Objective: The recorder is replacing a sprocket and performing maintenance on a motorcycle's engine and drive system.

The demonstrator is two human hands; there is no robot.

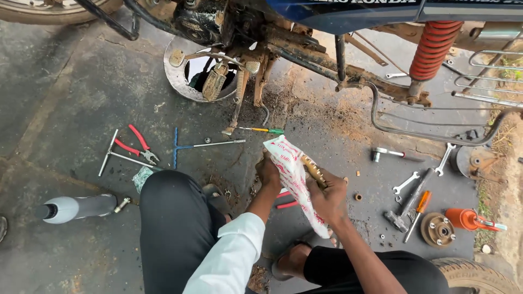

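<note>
Left hand (268, 171) is curled closed on the upper part of a white plastic packet with red print (294, 179), fingers wrapped behind it, so only the back of the hand shows. Right hand (327, 197) grips the same packet lower down, thumb and fingers pinching it along with a brass-coloured toothed sprocket (314, 170) sticking out of the packet's side. Packet is held in the air between both hands, above the oily concrete floor (71, 98), just in front of the person's knees.

Around: red-handled pliers (139, 144) and a T-handle wrench (117, 155) to the left, a blue T-handle wrench (199, 145), a green-handled screwdriver (264, 130), spanners (406, 183) to the right. Motorcycle frame with a red shock spring (434, 49) above.
</note>
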